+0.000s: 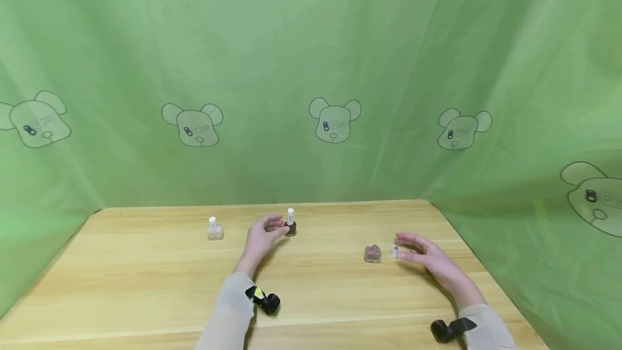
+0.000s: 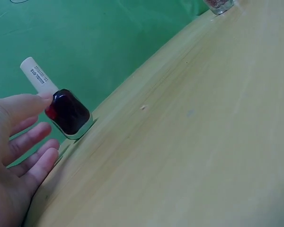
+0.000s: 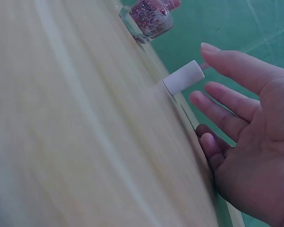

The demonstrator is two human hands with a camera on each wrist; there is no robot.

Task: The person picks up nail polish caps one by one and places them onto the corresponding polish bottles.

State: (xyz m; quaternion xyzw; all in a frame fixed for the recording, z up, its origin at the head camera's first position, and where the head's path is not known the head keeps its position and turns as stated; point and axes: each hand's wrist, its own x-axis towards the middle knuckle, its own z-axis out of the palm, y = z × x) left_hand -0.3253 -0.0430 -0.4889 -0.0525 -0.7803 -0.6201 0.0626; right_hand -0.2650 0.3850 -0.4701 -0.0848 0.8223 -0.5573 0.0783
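A nail polish bottle [image 1: 290,228] of dark red polish stands upright with its white cap [image 2: 38,75] on. Beside it is my left hand [image 1: 262,239], its thumb tip at the bottle's neck and its other fingers loosely bent, not wrapped round it; whether the thumb touches is hard to tell. On the right, an uncapped bottle of pink glitter polish [image 1: 372,253] stands on the table. Next to it a loose white cap [image 3: 183,78] stands with its brush end up. My right hand [image 1: 432,261] is just right of this cap, thumb and fingers apart around the brush end.
A clear-looking nail polish bottle [image 1: 215,231] with a white cap stands at the left on the wooden table [image 1: 311,296]. Green curtains [image 1: 272,58] printed with bear heads hang behind the table and along its sides.
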